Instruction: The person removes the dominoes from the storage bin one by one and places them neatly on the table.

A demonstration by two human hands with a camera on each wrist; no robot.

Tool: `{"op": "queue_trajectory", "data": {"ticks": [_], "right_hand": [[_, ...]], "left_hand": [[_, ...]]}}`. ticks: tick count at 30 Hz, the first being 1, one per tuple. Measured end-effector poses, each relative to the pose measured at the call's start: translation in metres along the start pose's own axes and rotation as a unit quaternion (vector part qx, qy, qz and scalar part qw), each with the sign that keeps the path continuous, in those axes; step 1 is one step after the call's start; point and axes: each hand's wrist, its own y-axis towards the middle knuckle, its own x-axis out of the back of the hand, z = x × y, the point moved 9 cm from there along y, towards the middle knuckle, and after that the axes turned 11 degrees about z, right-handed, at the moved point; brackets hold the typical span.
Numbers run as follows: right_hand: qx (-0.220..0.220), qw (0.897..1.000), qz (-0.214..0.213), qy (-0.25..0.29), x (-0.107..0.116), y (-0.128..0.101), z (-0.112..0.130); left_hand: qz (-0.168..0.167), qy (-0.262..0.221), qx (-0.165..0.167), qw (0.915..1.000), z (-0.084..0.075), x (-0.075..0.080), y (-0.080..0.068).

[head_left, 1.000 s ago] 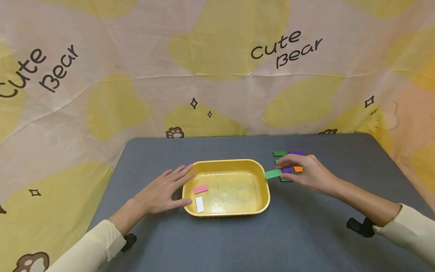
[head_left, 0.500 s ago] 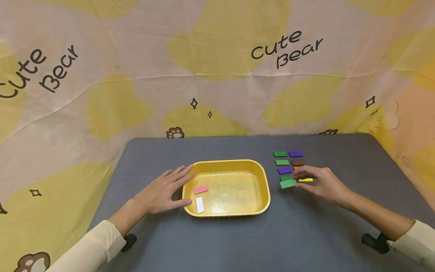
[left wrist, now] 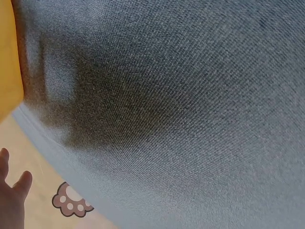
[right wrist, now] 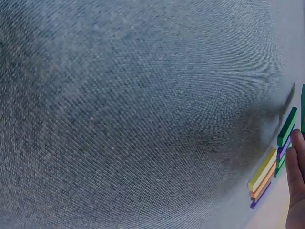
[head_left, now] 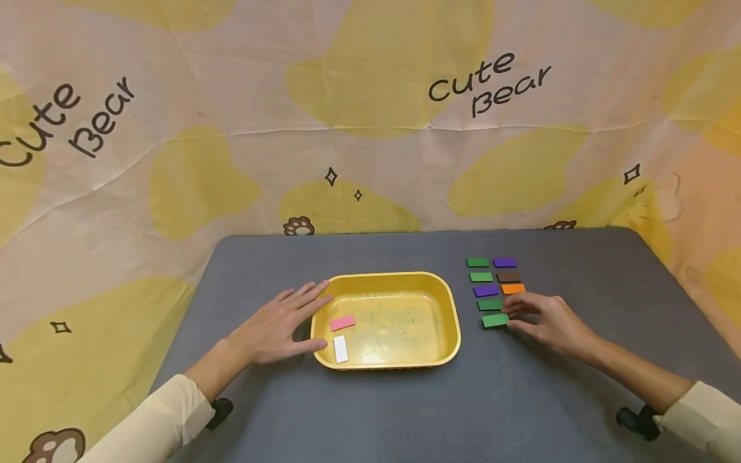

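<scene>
Head view: right hand (head_left: 550, 321) flat, fingertips touching green block (head_left: 495, 320).

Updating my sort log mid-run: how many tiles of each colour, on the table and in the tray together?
Green tiles: 4
Purple tiles: 2
Brown tile: 1
Orange tile: 1
Yellow tile: 1
Pink tile: 1
White tile: 1
Total: 11

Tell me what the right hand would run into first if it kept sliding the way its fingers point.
Most likely the nearest green tile: the right hand points left at it, fingertips about touching. Beyond it stands the yellow tray.
</scene>
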Motion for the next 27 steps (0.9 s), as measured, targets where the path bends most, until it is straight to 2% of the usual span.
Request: {"op": "queue_trajectory", "data": {"ticks": [21,27], "right_hand": [[-0.022,0.999,0.016,-0.018,-0.015,0.002,-0.013],[-0.017,0.999,0.015,-0.028,-0.016,0.002,-0.012]], "left_hand": [[0.001,-0.001,0.001,1.0000,0.002,-0.001,0.000],[0.002,0.000,0.001,1.0000,0.001,-0.002,0.000]]}}
